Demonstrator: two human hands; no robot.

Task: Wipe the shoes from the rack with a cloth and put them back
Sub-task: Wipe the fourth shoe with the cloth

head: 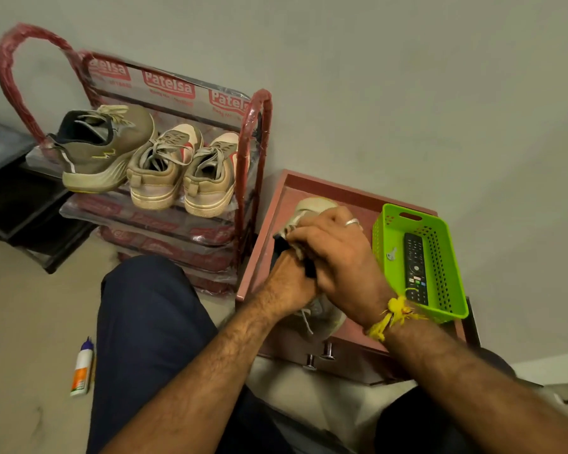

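A pale olive sneaker (310, 208) lies on the reddish low table (351, 198), mostly hidden under both hands. My left hand (286, 286) grips its rear part near the laces. My right hand (338, 253) curls over the top of the shoe and pinches a dark cloth (309, 268), of which only a small strip shows. On the top shelf of the red shoe rack (254, 152) stand three shoes: an olive running shoe (102, 149) at the left and a pair of beige sneakers (184, 172) with heels toward me.
A green plastic basket (446, 244) with a black remote (415, 267) and a key sits on the table's right side. A white glue bottle (82, 368) lies on the floor at the left. A dark low shelf (17, 204) stands left of the rack. My knees are below.
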